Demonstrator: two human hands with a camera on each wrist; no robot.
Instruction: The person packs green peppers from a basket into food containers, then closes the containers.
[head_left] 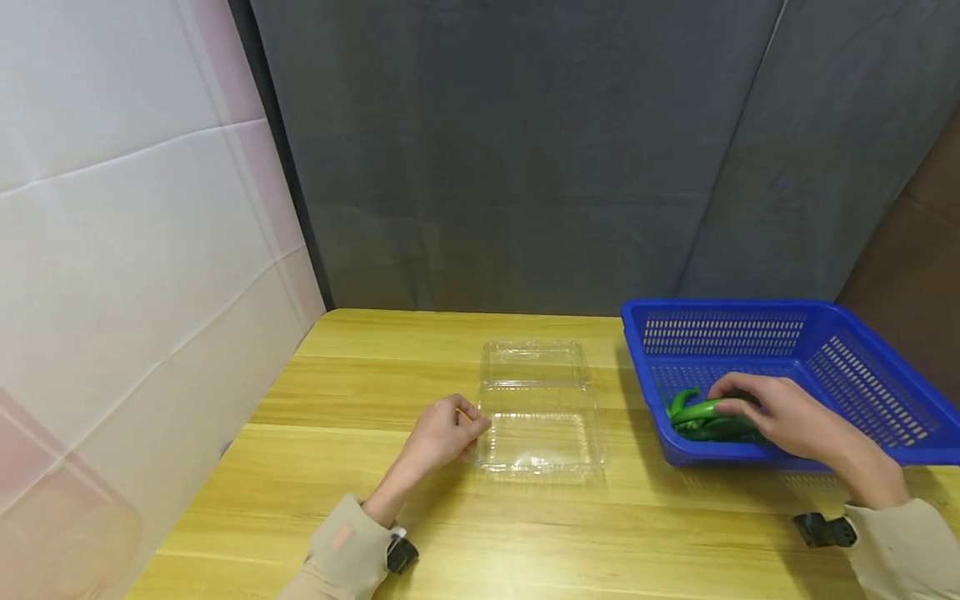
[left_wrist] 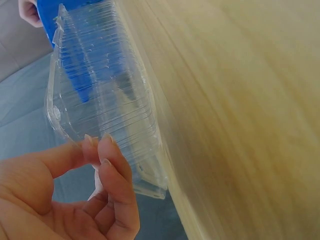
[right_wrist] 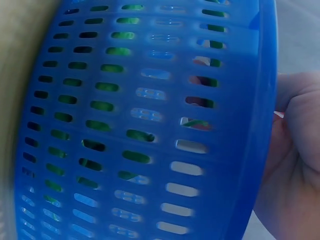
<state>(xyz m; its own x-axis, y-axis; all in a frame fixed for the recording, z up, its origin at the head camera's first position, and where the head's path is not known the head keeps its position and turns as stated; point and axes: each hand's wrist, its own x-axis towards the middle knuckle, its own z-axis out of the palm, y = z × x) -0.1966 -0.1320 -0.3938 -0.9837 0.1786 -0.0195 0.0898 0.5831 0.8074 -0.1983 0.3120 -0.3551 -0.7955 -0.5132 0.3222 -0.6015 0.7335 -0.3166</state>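
Sleeves (head_left: 337, 546) lie nearest the camera. Left hand (head_left: 442, 433): pinches the left rim of the box (head_left: 536, 462); box presumably light, thin and easily crushed, so hold by the rim. Right hand (head_left: 795, 417): grips a pepper (head_left: 697, 412) in the near-left corner of the basket (head_left: 735, 305), right of the box. Pepper should prove light, firm and slippery; grip at mid-length. Tabletop (head_left: 600, 550) carries box and basket; curtain (head_left: 525, 167) stands behind
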